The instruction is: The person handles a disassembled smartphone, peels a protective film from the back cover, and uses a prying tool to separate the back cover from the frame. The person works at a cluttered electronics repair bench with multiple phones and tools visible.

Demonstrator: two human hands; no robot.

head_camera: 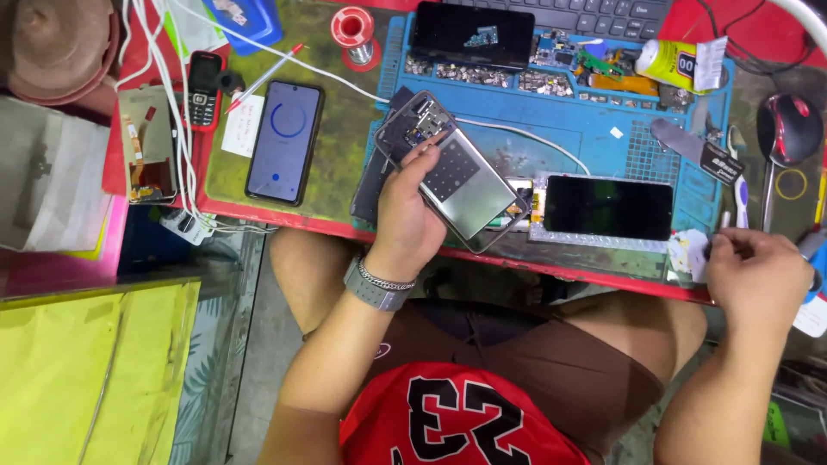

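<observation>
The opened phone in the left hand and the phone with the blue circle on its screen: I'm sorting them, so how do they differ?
The opened phone is held tilted in the left hand, while the lit phone lies flat on the green mat. The opened phone shows its bare grey inside and upper parts, while the lit phone looks whole, its screen glowing. Both are slim rectangles of like size.

Two hands, the left hand (pixel 405 220) and the right hand (pixel 758 275), one opened phone frame (pixel 452 172), two loose dark phone screens (pixel 607 207) (pixel 472 34), one lit smartphone (pixel 284 142), one small keypad phone (pixel 204 89), one solder spool (pixel 353 30), one computer mouse (pixel 788 127), one keyboard (pixel 594 13)
</observation>
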